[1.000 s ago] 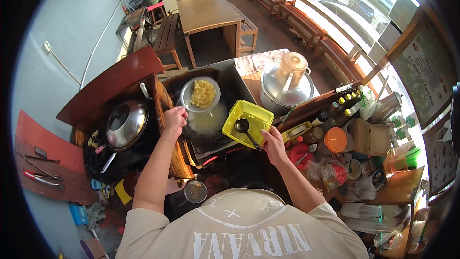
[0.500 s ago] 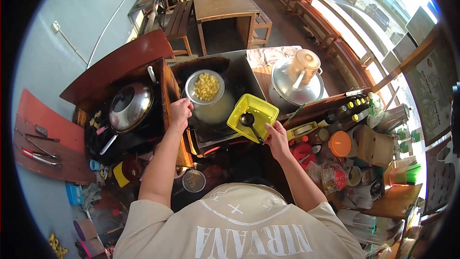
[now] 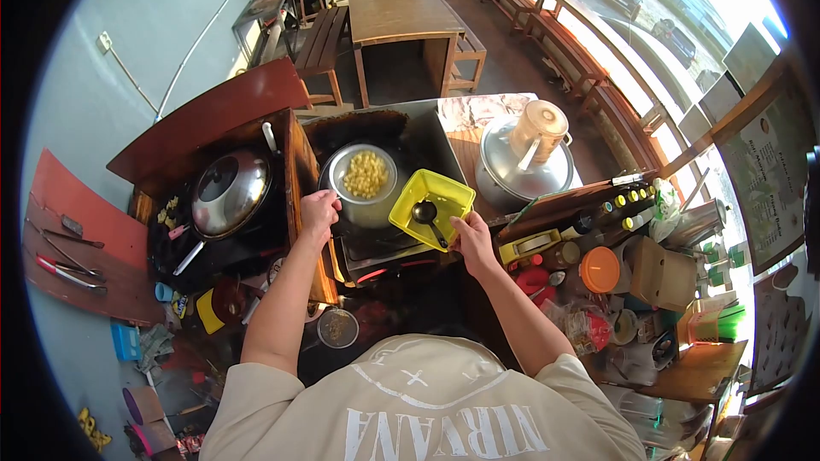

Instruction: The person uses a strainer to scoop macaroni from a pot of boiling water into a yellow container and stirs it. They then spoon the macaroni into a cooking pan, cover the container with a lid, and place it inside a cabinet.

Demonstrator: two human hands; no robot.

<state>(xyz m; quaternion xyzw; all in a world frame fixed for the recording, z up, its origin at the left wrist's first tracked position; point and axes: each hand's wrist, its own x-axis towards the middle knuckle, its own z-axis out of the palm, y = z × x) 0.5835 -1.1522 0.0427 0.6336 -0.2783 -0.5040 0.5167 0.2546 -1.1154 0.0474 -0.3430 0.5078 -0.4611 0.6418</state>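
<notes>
My left hand (image 3: pixel 320 210) is closed at the near left edge of a round metal strainer (image 3: pixel 376 195); its handle is mostly hidden by my fingers. Yellow chunks of food (image 3: pixel 365 174) are heaped in the strainer, above a pan with pale contents (image 3: pixel 367 216) on the stove. In my right hand (image 3: pixel 471 243) is the near right corner of a yellow plastic container (image 3: pixel 453 195), tilted toward me. Inside it lies a black ladle (image 3: pixel 424 212), its handle pointing toward my right hand. Strainer and container are side by side.
A lidded wok (image 3: pixel 229 192) stands on the left burner, behind a wooden divider (image 3: pixel 301 162). To the right is a large lidded pot (image 3: pixel 504 166) with a wooden-coloured canister (image 3: pixel 541 126) on top. Bottles and an orange-lidded jar (image 3: pixel 600 269) crowd the right shelf.
The yellow container has shifted left with my right hand, closer to the strainer. The strainer has dropped slightly lower in view, and the view itself has shifted a little.
</notes>
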